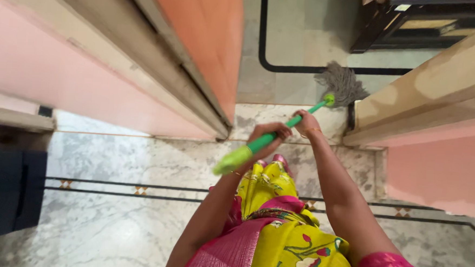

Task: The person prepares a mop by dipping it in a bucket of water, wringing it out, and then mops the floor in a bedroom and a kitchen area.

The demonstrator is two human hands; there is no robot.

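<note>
While both hands are closed on it, the mop handle (269, 139), bright green, runs slanted from lower left to upper right across the middle of the view. Left hand (267, 135) is wrapped around the handle near its top end w/ fingers curled over it; right hand (306, 122) grips the same handle a bit further down, towards the head, and has a thin bangle at the wrist. The 2 hands are near each other but not touching. Mop head (342, 83), grey strings, lies on the pale floor (302, 39) just beyond the doorway, beside the right door frame (429, 89). On the left stands an orange door (205, 34), open, and a pink wall (46, 69) next to its frame. Person wears yellow garment w/ flower print and pink border (276, 227), seen from above. Underfoot is a marble floor (125, 214) w/ a dark inlay line and small diamond motifs. Dark wooden furniture (422, 24) is in the far room, top right; a dark object (7, 192) sits at the left edge, cannot tell what it is.
</note>
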